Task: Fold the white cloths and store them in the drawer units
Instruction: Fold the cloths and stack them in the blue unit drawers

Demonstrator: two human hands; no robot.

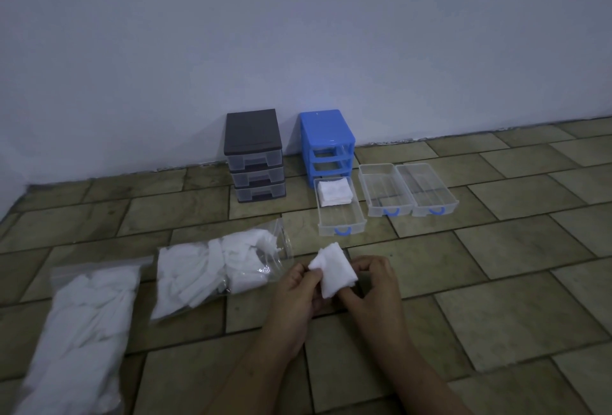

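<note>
Head view, the only one we have: both hands are in, low and centre, above the tiled floor (496,298). The left hand (298,285) pinches the left edge of one small white cloth (334,270), thumb and fingers curled onto it. The right hand (371,277) has its fingers curled round the cloth's right side, one fingertip tucked under the lower corner. So one cloth, held between two hands, partly folded and up off the floor.

Just left of the left hand lies a clear bag (218,269), mouth open toward the hands, white cloths spilling to its opening. Farther left, a second clear bag (82,332), also packed with white cloths. Two bags counted; how many cloths each holds I cannot tell.

Beyond the hands, against the wall (298,33), stand two drawer units. The dark unit (253,153), ahead and slightly left of the left hand, shows three clear drawers, all pushed in. The blue unit (328,146), straight ahead, has its upper two slots open; its bottom drawer (341,212) is pulled well out toward the hands, with a stack of folded cloths (334,191) at its back end. Ahead and right of the right hand, two more clear drawers (385,191) (427,189) sit side by side on the floor, touching, blue handles facing the hands. Three blue-handled drawers in all.
</note>
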